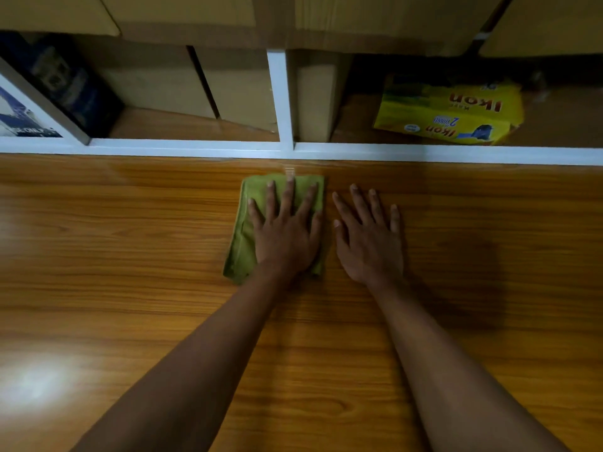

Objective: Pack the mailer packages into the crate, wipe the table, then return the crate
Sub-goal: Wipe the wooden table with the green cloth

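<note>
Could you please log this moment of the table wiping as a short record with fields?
stage: wiping the table; no crate or mailer packages in view
left hand: flat, fingers straight, pressing on the green cloth
right hand: flat on the bare wooden table, beside the cloth, holding nothing
cloth position: folded, near the table's far edge, by the white shelf frame
behind table: cardboard boxes and a yellow package on the shelf
</note>
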Demonstrator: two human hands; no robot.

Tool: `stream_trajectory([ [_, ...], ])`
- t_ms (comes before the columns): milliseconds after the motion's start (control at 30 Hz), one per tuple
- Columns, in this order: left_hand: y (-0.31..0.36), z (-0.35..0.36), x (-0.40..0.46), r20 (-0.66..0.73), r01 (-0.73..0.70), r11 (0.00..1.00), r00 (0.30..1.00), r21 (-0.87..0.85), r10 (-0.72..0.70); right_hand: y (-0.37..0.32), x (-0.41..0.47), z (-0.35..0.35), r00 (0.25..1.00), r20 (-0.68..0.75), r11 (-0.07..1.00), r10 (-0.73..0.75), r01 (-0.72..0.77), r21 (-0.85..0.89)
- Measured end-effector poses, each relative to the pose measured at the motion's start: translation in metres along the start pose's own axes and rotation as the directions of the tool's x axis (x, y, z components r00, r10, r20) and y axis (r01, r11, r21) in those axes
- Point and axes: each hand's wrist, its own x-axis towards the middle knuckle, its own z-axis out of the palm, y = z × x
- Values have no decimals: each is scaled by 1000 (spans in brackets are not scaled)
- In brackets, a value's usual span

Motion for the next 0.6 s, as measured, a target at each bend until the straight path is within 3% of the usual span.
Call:
stream_trajectory([
  [100,2,3,-22,23,-24,1000,999,-6,24,1,-2,2,1000,-24,1000,9,-9,4],
  [267,10,-4,43,74,57,998,996,21,-58,8,-11,1,999,-38,999,-14,15,33],
  [500,88,13,-97,25,8,1000,1000,2,-9,101,-64,-17,999,38,1000,-2,1,21],
  [600,111,20,-79,42,12,1000,999,4,-12,127,-66,-21,998,55,1000,-7,6,23],
])
